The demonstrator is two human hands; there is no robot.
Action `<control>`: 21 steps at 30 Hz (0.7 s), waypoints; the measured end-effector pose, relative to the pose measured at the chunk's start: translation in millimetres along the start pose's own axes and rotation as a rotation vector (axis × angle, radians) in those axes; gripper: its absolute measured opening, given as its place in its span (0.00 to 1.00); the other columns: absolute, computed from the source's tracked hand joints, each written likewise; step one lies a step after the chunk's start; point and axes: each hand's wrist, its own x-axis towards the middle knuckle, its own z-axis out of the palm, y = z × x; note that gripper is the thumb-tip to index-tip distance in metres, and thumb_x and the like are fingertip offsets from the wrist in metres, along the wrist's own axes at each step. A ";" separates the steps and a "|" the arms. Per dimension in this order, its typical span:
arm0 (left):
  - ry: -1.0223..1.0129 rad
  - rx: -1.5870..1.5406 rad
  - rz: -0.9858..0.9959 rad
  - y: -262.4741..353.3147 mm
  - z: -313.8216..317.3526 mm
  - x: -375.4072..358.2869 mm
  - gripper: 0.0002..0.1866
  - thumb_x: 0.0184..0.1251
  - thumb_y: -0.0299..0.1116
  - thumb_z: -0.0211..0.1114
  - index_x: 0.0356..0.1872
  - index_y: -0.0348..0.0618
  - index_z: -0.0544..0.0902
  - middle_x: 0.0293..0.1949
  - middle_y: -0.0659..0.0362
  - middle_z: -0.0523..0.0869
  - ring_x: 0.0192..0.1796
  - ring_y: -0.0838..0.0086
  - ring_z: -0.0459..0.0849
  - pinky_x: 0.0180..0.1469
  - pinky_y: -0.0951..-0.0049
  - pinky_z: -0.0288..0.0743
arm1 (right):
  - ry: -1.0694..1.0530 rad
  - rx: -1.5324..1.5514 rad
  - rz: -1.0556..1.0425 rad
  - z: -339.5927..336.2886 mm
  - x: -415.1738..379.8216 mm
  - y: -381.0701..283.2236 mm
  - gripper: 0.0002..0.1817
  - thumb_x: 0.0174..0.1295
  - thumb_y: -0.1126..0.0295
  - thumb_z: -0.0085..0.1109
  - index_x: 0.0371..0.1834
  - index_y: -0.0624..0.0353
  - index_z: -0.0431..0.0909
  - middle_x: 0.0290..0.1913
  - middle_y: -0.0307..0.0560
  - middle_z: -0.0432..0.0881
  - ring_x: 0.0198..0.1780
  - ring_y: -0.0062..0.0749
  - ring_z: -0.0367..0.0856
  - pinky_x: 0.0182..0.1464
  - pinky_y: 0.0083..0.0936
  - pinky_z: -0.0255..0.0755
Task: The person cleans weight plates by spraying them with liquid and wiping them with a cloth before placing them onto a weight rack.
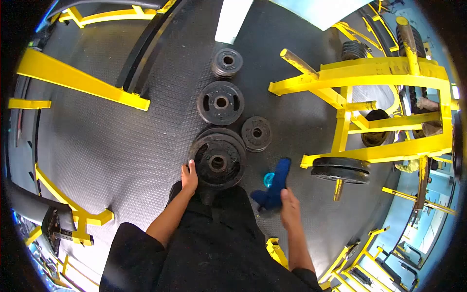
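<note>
My left hand [190, 178] touches the left edge of a large black weight plate [228, 173], which lies on other plates on the floor in front of me. In my right hand [290, 207] is a dark blue cloth [277, 181], hanging from the fingers. Partly behind the cloth, a small turquoise round object [268, 180] shows. Farther ahead lie a medium plate [221, 117] and a stack of small plates [227, 60]. Another small plate stack [256, 133] sits to the right of the large plates.
A yellow rack [379, 70] stands at the right, with black plates [340, 170] on its lower peg. Yellow frame legs [82, 82] reach in from the left. A padded bench [44, 209] is at the lower left. A white upright [232, 22] stands at the top.
</note>
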 end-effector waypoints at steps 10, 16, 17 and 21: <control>-0.099 -0.005 0.213 -15.1 -9.9 15.1 0.32 0.82 0.53 0.37 0.77 0.45 0.59 0.73 0.43 0.66 0.76 0.50 0.62 0.75 0.60 0.57 | -0.225 -1.186 -0.754 144.0 109.7 86.3 0.34 0.73 0.47 0.46 0.71 0.64 0.66 0.72 0.54 0.67 0.74 0.47 0.62 0.77 0.53 0.45; -0.162 -0.006 0.221 -2.9 -23.7 6.6 0.33 0.81 0.54 0.36 0.76 0.42 0.61 0.72 0.41 0.68 0.75 0.48 0.64 0.75 0.59 0.58 | -0.135 -1.249 -0.850 176.3 146.6 48.5 0.41 0.69 0.39 0.44 0.73 0.61 0.64 0.72 0.51 0.67 0.74 0.47 0.61 0.76 0.53 0.47; -0.185 -0.009 0.248 -2.7 -25.4 9.4 0.33 0.81 0.54 0.37 0.76 0.42 0.61 0.71 0.40 0.69 0.75 0.48 0.64 0.75 0.59 0.58 | -0.143 -1.251 -0.854 188.1 153.5 41.5 0.41 0.69 0.39 0.44 0.73 0.61 0.64 0.72 0.51 0.67 0.74 0.47 0.61 0.76 0.53 0.47; -0.189 -0.047 0.217 -10.6 -23.6 13.4 0.32 0.82 0.53 0.37 0.76 0.42 0.61 0.70 0.38 0.70 0.74 0.46 0.66 0.74 0.57 0.59 | -0.221 -1.046 -1.021 234.4 156.7 25.3 0.39 0.66 0.43 0.52 0.69 0.65 0.67 0.70 0.55 0.69 0.73 0.52 0.62 0.74 0.57 0.51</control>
